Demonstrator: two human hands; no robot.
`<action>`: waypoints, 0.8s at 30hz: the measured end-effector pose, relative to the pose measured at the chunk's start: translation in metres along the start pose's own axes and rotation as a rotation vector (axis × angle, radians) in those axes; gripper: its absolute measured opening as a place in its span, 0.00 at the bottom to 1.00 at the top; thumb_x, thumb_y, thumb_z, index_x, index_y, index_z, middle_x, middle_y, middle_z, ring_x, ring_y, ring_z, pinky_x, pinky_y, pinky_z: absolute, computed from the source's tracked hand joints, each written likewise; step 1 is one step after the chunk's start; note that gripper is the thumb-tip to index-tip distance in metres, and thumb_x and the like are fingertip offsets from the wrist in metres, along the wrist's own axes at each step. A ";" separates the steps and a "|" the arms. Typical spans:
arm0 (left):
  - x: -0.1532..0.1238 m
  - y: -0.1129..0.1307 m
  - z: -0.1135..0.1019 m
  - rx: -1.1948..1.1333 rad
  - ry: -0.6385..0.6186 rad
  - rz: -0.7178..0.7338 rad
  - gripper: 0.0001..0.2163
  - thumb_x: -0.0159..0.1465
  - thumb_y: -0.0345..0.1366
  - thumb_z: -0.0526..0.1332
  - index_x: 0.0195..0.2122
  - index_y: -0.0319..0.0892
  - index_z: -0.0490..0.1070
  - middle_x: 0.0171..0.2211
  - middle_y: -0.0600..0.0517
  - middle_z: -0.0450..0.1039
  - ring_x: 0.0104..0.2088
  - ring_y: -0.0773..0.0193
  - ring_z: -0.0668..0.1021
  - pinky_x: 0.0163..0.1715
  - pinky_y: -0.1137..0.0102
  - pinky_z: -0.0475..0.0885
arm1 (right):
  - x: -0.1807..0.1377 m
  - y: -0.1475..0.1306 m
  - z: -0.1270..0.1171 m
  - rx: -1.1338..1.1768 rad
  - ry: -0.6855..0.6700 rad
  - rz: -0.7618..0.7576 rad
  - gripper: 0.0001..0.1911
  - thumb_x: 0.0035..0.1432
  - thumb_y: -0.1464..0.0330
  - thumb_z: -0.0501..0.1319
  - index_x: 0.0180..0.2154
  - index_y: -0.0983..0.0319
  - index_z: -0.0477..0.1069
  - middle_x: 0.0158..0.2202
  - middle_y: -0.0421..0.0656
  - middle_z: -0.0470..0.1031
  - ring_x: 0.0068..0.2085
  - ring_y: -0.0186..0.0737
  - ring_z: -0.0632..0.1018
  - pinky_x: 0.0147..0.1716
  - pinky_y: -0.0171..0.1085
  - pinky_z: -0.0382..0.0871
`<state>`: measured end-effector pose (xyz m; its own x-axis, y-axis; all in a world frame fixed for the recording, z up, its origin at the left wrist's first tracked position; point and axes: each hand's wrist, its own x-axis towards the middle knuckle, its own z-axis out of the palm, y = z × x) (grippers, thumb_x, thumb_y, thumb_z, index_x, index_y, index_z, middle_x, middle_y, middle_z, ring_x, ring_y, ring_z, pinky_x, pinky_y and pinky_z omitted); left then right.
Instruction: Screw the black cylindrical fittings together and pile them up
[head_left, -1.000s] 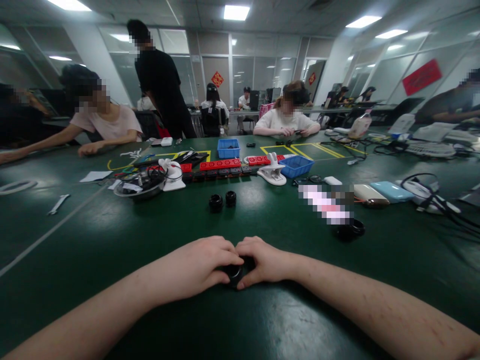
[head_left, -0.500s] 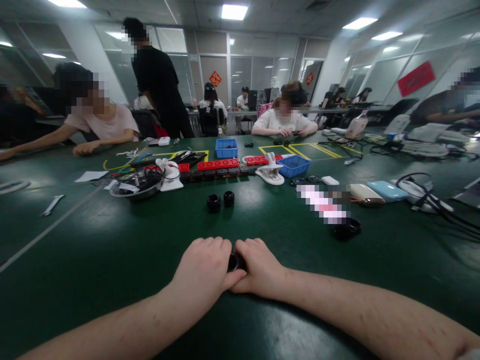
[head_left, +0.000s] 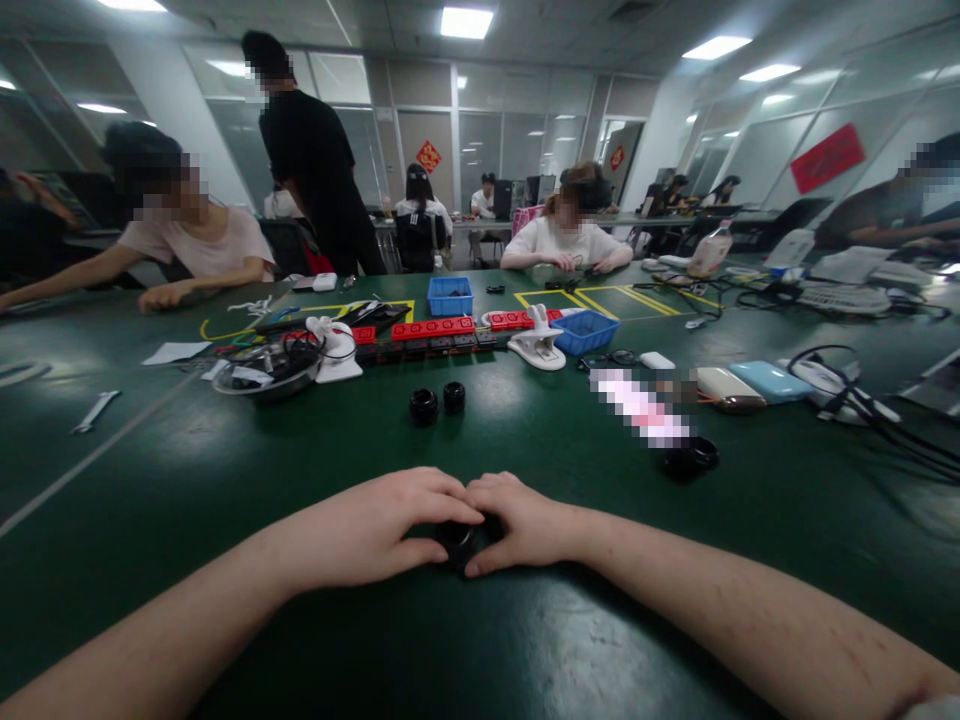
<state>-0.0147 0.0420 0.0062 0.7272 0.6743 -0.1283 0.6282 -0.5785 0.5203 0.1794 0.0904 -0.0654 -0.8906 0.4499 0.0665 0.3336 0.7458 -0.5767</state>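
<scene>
Both my hands meet on the green table (head_left: 225,470) in front of me, fingers curled round a small black round part (head_left: 457,541). My left hand (head_left: 382,525) grips it from the left and my right hand (head_left: 517,520) from the right, thumbs underneath. Most of the part is hidden by my fingers. Two more black round parts (head_left: 436,401) stand side by side further out, about a hand's length beyond my knuckles. Another black ring-shaped part (head_left: 690,458) lies to the right.
A row of red and black blocks (head_left: 431,335), two blue bins (head_left: 590,331), a white clamp (head_left: 538,345) and a clear bowl of cables (head_left: 266,368) cross mid-table. Phones and cables (head_left: 847,395) lie right, a wrench (head_left: 94,410) left. Other people sit and stand beyond.
My hands rolled over the black part and back: half a second ago the knuckles were turned up and closer together, now the fingers reach forward with the part showing between the thumbs.
</scene>
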 end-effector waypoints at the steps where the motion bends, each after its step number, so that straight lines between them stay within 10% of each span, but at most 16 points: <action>1: 0.001 -0.001 0.001 -0.003 -0.013 0.003 0.19 0.59 0.26 0.59 0.50 0.52 0.67 0.51 0.56 0.65 0.51 0.66 0.67 0.52 0.72 0.58 | 0.000 0.000 0.000 -0.001 0.000 0.000 0.21 0.43 0.60 0.68 0.39 0.62 0.70 0.35 0.40 0.71 0.39 0.40 0.70 0.39 0.37 0.59; 24: 0.021 0.021 0.035 0.508 0.223 -0.387 0.16 0.55 0.48 0.62 0.30 0.37 0.69 0.28 0.49 0.70 0.31 0.55 0.73 0.33 0.61 0.67 | 0.001 -0.015 0.025 -0.212 0.210 0.264 0.21 0.36 0.58 0.67 0.29 0.63 0.63 0.27 0.39 0.68 0.29 0.37 0.67 0.30 0.36 0.56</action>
<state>0.0232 0.0279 -0.0148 0.3836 0.9233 -0.0200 0.9235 -0.3836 0.0034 0.1658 0.0674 -0.0765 -0.6901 0.7144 0.1161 0.6189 0.6656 -0.4171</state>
